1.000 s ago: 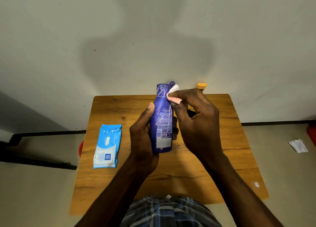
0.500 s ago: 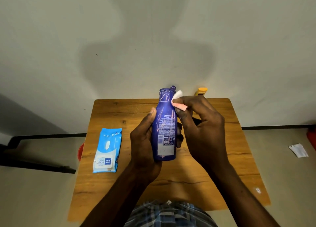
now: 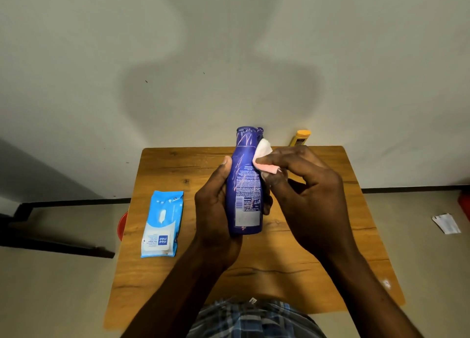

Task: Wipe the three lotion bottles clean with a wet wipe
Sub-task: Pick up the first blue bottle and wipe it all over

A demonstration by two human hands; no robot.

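A dark blue lotion bottle (image 3: 246, 182) with pinkish streaks is held upright above the wooden table (image 3: 157, 169), cap end away from me. My left hand (image 3: 213, 210) wraps around its lower half. My right hand (image 3: 305, 192) pinches a folded white wet wipe (image 3: 264, 157), stained pink, against the bottle's upper right side. A yellow lotion bottle (image 3: 300, 138) stands at the table's far edge, mostly hidden behind my right hand. A third bottle is not visible.
A light blue pack of wet wipes (image 3: 162, 223) lies flat on the table's left side. A red object (image 3: 123, 224) pokes out below the left edge. A scrap of paper (image 3: 446, 223) lies on the floor at right. A pale wall stands behind.
The wipe has slid slightly down the bottle's neck on the right side. Both hands and the bottle stay in about the same place over the table.
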